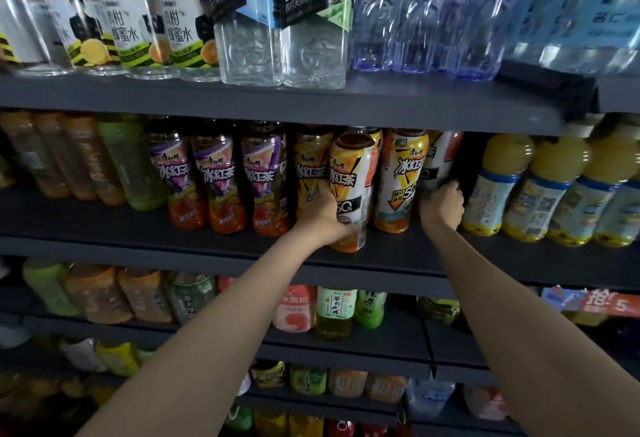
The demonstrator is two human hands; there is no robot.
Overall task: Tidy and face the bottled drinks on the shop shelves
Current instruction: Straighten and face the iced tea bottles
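Iced-tea bottle (349, 187), frame centre, upright but tipped fwd of its row; left hand (323, 211) wraps it, right hand (441, 204) grips white bottle (438, 163) just beside.

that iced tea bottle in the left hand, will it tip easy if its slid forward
Probably: the iced tea bottle is tall, narrow and already leaning. It looks full, so fairly heavy. Its glossy label may be slippery under the left hand.
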